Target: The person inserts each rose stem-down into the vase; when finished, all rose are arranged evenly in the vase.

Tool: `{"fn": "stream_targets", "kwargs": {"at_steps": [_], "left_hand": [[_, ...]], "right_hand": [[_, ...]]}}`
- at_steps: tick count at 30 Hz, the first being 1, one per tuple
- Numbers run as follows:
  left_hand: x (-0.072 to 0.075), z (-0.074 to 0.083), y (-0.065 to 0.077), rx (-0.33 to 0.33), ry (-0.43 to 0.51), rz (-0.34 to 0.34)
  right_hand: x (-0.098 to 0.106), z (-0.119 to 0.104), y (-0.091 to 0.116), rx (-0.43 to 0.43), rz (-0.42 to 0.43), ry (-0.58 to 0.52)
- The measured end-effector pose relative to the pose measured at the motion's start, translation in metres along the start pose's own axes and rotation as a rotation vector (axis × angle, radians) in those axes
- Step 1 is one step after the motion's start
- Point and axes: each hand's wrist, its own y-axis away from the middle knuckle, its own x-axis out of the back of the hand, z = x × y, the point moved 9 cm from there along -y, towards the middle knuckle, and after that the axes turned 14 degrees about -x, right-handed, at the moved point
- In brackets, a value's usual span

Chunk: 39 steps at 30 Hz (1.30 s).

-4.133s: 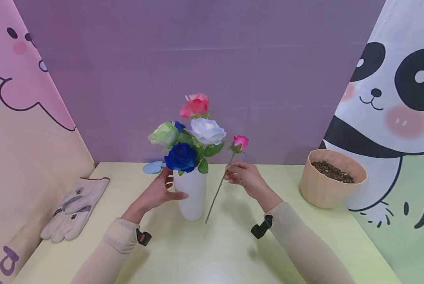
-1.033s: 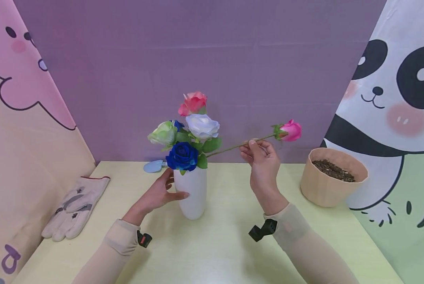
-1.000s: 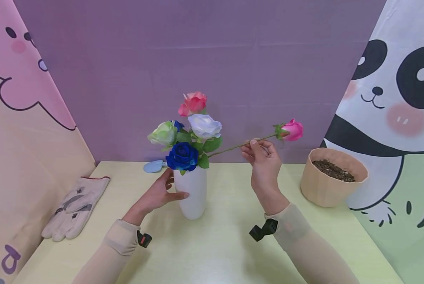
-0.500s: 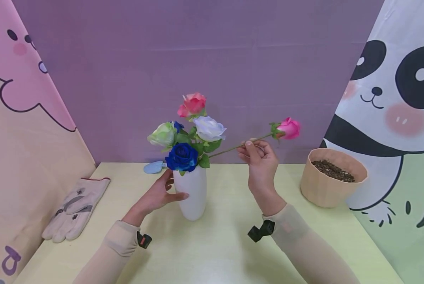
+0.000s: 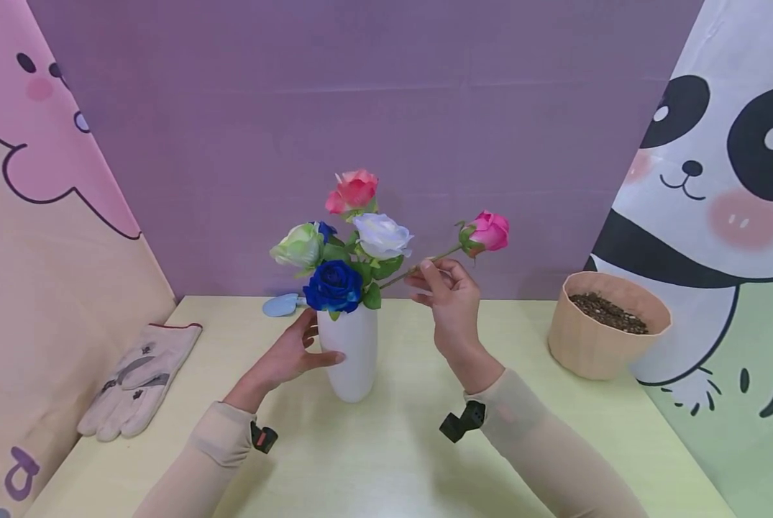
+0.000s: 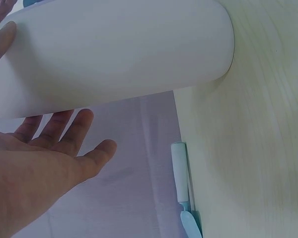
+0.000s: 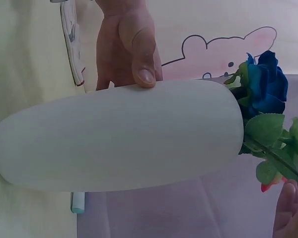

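Observation:
A white vase (image 5: 350,356) stands upright, holding a coral rose (image 5: 354,191), a white rose (image 5: 382,236), a pale green rose (image 5: 298,245) and blue roses (image 5: 333,286) with leaves. My left hand (image 5: 284,354) holds the vase's left side, thumb in front and fingers behind. To the right, my right hand (image 5: 454,302) pinches the stem of a pink rose (image 5: 487,232). That rose leans right, its stem slanting down to the leaves at the vase mouth (image 7: 241,119). Leaves hide the stem's lower end in the head view.
Pale work gloves (image 5: 139,381) lie at the table's left edge. A light blue trowel (image 5: 280,306) rests behind the vase, near the back edge. On the right is a peach pot (image 5: 589,345) with dark soil (image 5: 606,313). A purple backdrop (image 5: 231,144) rises behind the table.
From upright beside the vase, the pink rose has tilted, its stem end reaching the vase mouth. In the last half second, my right hand and the bloom have moved left. My left hand stays.

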Motion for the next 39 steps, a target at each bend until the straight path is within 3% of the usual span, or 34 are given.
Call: {"fn": "stream_targets", "kwargs": {"at_steps": [4, 17, 30, 39], "left_hand": [[0.000, -0.001, 0.000, 0.000, -0.003, 0.002], [0.000, -0.001, -0.001, -0.004, 0.001, -0.002], [0.000, -0.002, -0.001, -0.008, 0.007, -0.002], [0.000, -0.004, -0.002, -0.001, 0.013, -0.004]], "right_hand": [[-0.002, 0.002, -0.001, 0.002, 0.012, 0.007], [-0.012, 0.005, -0.001, -0.001, -0.075, -0.009], [-0.019, 0.000, -0.001, 0.057, -0.101, -0.018], [-0.015, 0.002, 0.000, 0.038, -0.061, -0.021]]}}
